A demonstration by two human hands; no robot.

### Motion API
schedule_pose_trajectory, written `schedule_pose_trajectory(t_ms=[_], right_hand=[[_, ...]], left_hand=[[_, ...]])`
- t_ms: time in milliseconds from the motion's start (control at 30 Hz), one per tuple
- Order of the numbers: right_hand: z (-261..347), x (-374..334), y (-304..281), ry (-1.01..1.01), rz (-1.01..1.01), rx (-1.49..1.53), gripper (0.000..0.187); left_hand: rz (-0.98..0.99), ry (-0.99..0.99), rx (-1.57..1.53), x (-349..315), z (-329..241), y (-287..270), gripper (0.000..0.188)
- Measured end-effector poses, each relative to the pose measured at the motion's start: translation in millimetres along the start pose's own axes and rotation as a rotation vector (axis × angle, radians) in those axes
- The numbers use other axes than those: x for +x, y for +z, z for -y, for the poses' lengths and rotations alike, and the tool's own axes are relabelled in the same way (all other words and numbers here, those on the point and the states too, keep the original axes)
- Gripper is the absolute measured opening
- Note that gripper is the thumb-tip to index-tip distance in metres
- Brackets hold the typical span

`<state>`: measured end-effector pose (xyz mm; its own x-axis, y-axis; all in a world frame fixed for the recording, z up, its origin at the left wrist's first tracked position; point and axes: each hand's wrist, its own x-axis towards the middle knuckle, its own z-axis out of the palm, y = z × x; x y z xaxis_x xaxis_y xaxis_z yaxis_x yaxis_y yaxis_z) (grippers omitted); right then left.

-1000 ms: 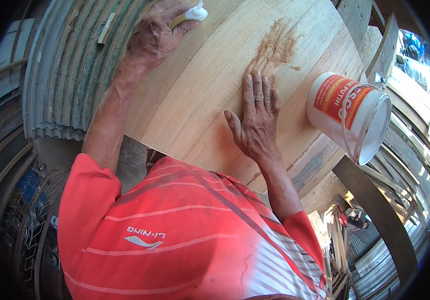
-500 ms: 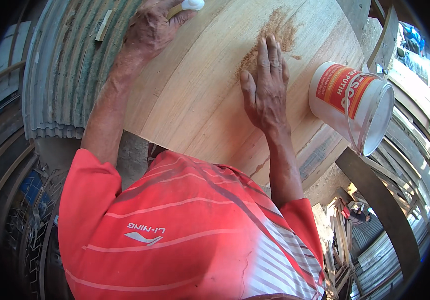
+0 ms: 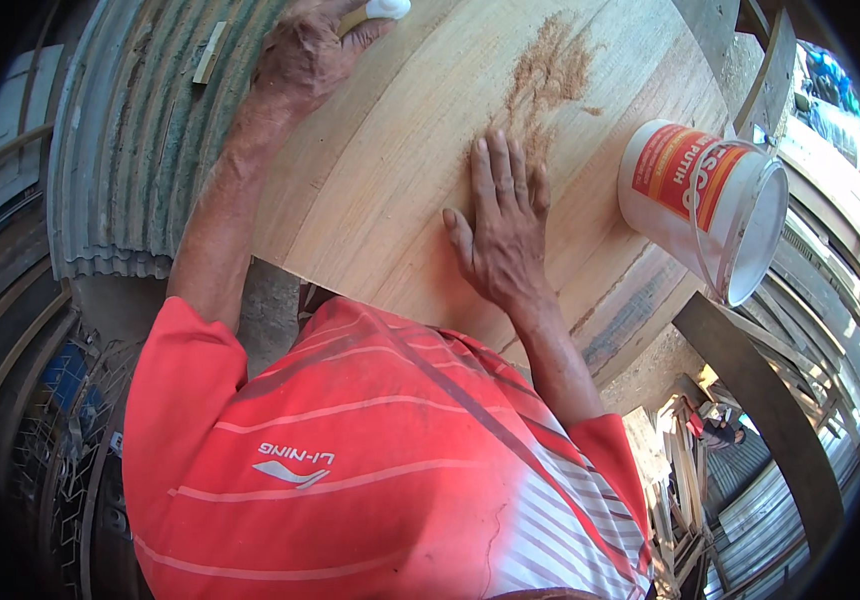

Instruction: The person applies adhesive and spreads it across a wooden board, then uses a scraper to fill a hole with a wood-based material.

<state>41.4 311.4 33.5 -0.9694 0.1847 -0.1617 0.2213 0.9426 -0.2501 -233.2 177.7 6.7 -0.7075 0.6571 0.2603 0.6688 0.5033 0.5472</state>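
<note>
My right hand [image 3: 505,235] lies flat on a wide board [image 3: 370,200] of joined pale wood strips, its fingers stretched out and the thumb apart. Its fingertips reach the near end of a patch of reddish-brown sawdust [image 3: 555,70] spread over the wood. At the board's far left edge, my left hand [image 3: 305,62] is closed round a pale stick-like handle with a white rounded end [image 3: 387,9]. The rest of what it holds is hidden or out of the picture.
On the right of the board a white plastic bucket [image 3: 705,205] with a red label and wire handle lies on its side. Corrugated sheet [image 3: 120,170] sits to the left. A dark curved plank [image 3: 775,400] and stacked timber stand at the right.
My right hand has slid toward me and slightly left across the board, uncovering more of the sawdust. My left hand keeps its place with the handle.
</note>
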Motion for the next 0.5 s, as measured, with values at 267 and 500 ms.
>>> schedule_pose_trajectory(t_ms=[267, 500], right_hand=[[-6, 3, -6, 0.027, 0.014, 0.094, 0.087], [-11, -26, -1, 0.111, 0.08, 0.031, 0.093]], left_hand=[[0.042, -0.143, -0.266, 7, 2, 0, 0.032], [-0.082, 0.044, -0.2, -2, 27, 15, 0.028]])
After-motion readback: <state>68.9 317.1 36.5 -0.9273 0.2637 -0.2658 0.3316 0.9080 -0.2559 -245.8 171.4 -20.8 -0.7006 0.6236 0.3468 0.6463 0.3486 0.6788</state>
